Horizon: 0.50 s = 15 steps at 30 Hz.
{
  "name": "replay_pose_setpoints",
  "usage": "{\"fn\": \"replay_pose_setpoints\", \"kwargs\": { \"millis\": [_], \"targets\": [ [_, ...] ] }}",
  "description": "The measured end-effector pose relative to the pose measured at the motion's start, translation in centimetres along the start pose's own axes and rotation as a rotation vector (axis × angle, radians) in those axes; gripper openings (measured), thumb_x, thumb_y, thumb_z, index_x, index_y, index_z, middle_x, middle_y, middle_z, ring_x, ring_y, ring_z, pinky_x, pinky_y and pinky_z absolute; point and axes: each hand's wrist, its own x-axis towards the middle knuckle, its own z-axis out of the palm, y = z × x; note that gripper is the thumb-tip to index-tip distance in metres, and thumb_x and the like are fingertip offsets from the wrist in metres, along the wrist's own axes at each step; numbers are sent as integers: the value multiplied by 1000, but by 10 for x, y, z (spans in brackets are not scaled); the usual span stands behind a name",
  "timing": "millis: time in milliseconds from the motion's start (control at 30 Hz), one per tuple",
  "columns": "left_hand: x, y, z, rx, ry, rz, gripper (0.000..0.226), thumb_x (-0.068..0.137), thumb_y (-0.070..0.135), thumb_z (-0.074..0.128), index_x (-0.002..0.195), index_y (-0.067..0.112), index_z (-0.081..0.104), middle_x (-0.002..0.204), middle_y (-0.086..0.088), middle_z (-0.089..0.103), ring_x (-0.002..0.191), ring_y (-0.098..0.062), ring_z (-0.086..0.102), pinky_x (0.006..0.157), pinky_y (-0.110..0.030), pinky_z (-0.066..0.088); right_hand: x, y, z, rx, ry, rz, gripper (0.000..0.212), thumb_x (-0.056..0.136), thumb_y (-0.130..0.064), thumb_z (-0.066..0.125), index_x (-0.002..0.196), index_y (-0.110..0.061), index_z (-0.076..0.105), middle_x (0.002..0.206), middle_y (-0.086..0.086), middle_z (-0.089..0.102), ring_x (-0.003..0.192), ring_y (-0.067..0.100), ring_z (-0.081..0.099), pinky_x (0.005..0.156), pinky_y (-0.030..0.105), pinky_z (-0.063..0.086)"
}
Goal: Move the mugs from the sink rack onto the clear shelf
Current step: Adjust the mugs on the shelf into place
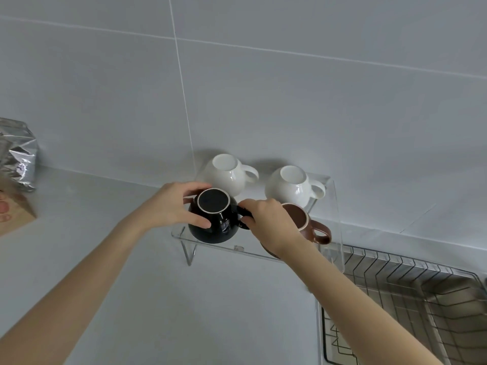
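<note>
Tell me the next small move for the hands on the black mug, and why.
Probably let go and draw both hands back. The black mug sits upside down on the clear shelf, left hand on its side, right hand at its handle. Four mugs are on the shelf, and the sink rack shows none in the visible part.

You will find nothing to read here. The silver foil bag (pixel 19 156) at the far left shows only creased, shiny foil on the side facing you, with no print you can make out. The brown paper package (pixel 14 214) just near it carries some reddish marks, but they are cut off by the edge and too blurred for you to tell letters from a drawing.
</note>
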Motion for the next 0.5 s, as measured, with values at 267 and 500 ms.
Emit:
{"fn": "replay_pose_setpoints", "kwargs": {
  "millis": [267,500],
  "targets": [
    [-1,-1,-1,-28,42,17,65,36,32,85,92,50,58,90,45,62,95,17,57,84,0,40,7,-2,-4,111,11,33,15,82,-8,49,89,-2,61,84,23,68,79,43,54,70,47,48],
    [0,1,-2,-32,26,23,66,32,39,80,94,48,58,93,44,62,98,15,58,84,0,41,6,-1,-3,130,31,26,16,82,-8,50,90,-2,62,83,22,69,78,42,55,70,46,48]
  ]
}}
